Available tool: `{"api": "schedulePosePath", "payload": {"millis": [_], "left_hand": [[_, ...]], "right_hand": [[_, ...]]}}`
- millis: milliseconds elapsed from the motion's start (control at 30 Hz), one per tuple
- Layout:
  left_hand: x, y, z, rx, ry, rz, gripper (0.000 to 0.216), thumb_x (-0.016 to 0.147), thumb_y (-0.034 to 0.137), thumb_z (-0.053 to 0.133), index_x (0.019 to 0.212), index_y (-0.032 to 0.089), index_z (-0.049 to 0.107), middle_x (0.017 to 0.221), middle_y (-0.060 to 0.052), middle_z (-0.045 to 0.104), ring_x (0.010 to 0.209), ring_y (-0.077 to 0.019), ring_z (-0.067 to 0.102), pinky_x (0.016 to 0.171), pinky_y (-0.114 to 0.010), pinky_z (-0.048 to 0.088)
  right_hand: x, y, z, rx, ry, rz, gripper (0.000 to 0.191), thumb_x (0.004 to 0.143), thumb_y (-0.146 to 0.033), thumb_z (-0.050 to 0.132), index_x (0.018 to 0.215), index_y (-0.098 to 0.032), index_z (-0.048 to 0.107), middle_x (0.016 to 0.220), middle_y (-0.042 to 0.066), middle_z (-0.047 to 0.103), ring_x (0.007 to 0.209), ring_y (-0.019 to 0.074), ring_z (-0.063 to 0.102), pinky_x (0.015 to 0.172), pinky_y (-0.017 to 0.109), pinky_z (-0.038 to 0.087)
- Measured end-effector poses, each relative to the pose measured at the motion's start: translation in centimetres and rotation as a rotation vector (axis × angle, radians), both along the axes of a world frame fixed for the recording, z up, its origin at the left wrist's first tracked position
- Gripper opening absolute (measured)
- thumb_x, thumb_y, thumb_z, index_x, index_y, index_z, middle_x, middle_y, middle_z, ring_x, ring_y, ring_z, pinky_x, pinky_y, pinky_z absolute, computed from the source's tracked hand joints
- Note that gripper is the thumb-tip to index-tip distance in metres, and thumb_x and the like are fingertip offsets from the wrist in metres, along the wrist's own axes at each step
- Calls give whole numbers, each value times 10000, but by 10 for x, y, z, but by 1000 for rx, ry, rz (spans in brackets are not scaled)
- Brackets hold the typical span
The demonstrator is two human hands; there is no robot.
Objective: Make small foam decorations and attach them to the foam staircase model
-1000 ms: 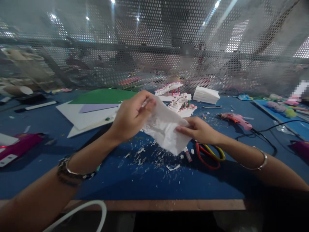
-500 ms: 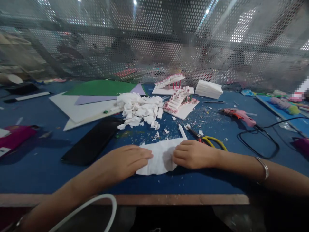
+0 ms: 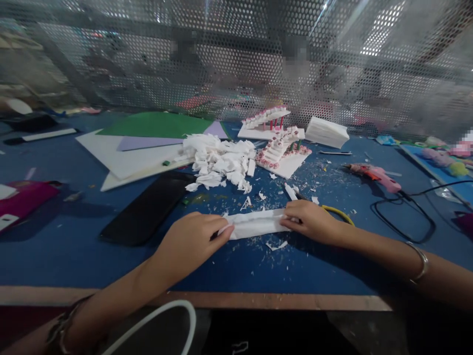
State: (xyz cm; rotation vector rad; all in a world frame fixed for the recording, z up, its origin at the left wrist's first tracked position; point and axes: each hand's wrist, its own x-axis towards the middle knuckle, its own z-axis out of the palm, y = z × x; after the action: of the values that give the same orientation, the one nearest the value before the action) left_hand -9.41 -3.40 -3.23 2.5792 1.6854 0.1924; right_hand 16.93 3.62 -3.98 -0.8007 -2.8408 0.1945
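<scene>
Fingers of the left hand [image 3: 194, 241] and right hand [image 3: 312, 222] pinch opposite ends of a folded tissue [image 3: 256, 225] over a blue desk [image 3: 232, 276], nearer its front edge than a heap of white scraps [image 3: 221, 160]; a glue gun [image 3: 379, 178] lies beyond the right hand.

Dim overall, flat cool light. Bright streaks and glare spots show up top through the perforated mesh [image 3: 229, 64], strongest upper right. Everything behind it is hazy and out of focus. Soft shadow on the blue table [image 3: 207, 268] under the right hand [image 3: 310, 219]; bottom right corner nearly black. Paper strip [image 3: 256, 226] reads brightest up close, reasonably sharp. Wide-angle stretch and smear toward side edges. Blocky pixelation far right and upper middle.
</scene>
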Motion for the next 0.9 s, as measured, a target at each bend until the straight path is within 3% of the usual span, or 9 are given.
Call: {"api": "schedulePosePath", "payload": {"millis": [167,400,500,600,700,767,900], "left_hand": [[7,4,4,13,113,82,400,891,352,335,624,184,582,600,-23,597,563,-182,536,517,-278,272],[9,14,6,11,226,110,356,856,348,391,585,187,557,556,-24,586,544,-191,535,523,-285,283],[4,19,7,78,164,37,188,813,314,468,799,171,589,765,-54,625,720,-224,565,609,-308,375],[7,25,10,159,107,-216,278,800,179,469,1066,142,543,1109,-110,557,1028,-267,487,838,-371,385],[22,32,10,36,116,-364,275,844,174,435,1098,158,539,1101,-98,550,998,-247,502,849,-364,391],[34,37,10,-60,110,-312,303,877,281,433,1127,135,522,1034,-108,554,911,-237,544,770,-333,423],[50,44,12,-184,139,-173,428,868,374,453,1203,108,452,1102,-140,505,768,-221,595,628,-296,421]], "right_hand": [[-5,-1,0,44,-59,-83,283,896,-298,422,715,-137,569,711,53,590,676,143,515,619,256,323],[-9,-2,1,82,-112,-159,226,880,-277,439,744,-140,558,708,61,600,660,158,520,617,272,305],[-9,-2,1,83,-91,-171,175,860,-279,473,813,-137,563,768,63,602,696,170,531,638,275,336],[-9,-2,1,82,-60,-166,178,853,-279,491,911,-128,565,897,88,589,824,199,536,705,288,372],[-9,-3,-1,73,-43,-156,206,867,-264,475,981,-116,560,932,101,585,862,208,534,746,306,386],[-9,-2,-2,62,-40,-141,203,867,-245,477,998,-112,556,908,95,597,829,200,539,743,308,390],[-8,0,-2,47,-26,-108,146,860,-217,479,928,-116,558,887,94,576,811,196,515,729,311,391]]}}
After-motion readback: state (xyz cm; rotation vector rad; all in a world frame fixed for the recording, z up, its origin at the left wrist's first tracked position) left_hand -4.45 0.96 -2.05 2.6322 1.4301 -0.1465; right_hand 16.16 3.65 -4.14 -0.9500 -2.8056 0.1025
